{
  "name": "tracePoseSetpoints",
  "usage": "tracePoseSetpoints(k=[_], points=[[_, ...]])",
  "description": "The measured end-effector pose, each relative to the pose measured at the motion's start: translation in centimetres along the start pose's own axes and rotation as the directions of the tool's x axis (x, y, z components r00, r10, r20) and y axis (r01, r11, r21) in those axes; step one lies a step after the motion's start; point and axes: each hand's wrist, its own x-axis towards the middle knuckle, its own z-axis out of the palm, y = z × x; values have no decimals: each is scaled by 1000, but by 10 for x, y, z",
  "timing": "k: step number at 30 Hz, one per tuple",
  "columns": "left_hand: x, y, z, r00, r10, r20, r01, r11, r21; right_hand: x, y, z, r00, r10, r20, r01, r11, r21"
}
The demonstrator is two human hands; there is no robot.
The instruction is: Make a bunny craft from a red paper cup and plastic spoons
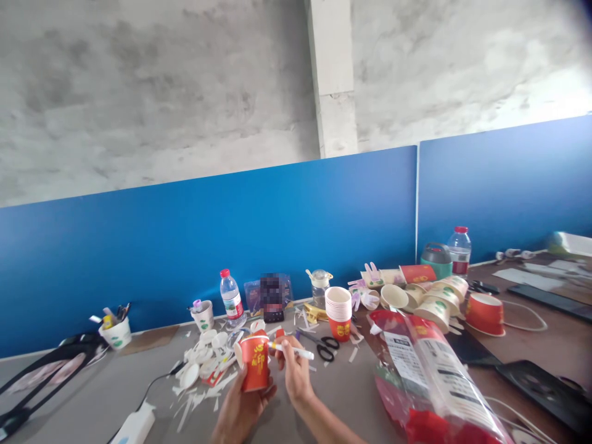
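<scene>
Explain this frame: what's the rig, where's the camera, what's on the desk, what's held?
There is no machine here. One camera worn on a person's head looks forward and down at their bare hands, so there is only this one view. The left hand grips a red paper cup. The right hand holds a white marker by the cup's top. On the grey desk lie white paper scraps, scissors, a stack of cups, a water bottle and a red plastic bag. A blue partition stands behind.
</scene>
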Motion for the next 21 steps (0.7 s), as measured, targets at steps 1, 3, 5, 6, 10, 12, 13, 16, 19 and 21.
tracePoseSetpoints(k=[1, 3, 5, 6, 10, 12, 13, 16, 19, 21], points=[[-1, 0, 1, 1000, 2, -2, -2, 1000, -4, 1, 2, 0, 1000, 1, -20, -1, 1000, -3], [-2, 1, 2, 1000, 1, -5, -1, 1000, -13, 2, 4, -1, 998, 2, -58, -2, 1000, -6], [-4, 3, 4, 1000, -1, -4, 1, 1000, -20, 4, 7, -3, 997, 0, -73, 0, 1000, 4], [-5, 3, 4, 1000, 1, -2, -1, 1000, -22, 5, 8, -4, 997, -2, -71, 3, 1000, 15], [-4, 4, 4, 1000, 0, 31, 0, 1000, -16, 10, 14, -7, 996, -13, -85, 18, 998, 54], [-4, 3, 2, 998, -4, 59, 4, 1000, -6, 11, 18, -7, 998, 9, -59, -6, 998, 60], [-4, 3, 0, 997, -3, 81, 3, 1000, -2, 12, 20, -8, 999, 27, -24, -25, 998, 59], [-5, 1, -2, 989, -5, 147, 3, 1000, 13, 11, 23, -7, 991, 72, 114, -78, 996, 52], [-6, -1, -2, 986, -53, 156, 45, 997, 54, 12, 23, -7, 979, 91, 180, -101, 994, 43], [-5, -4, -1, 991, -72, 116, 61, 994, 91, 15, 21, -10, 988, 44, 148, -46, 999, 10]])
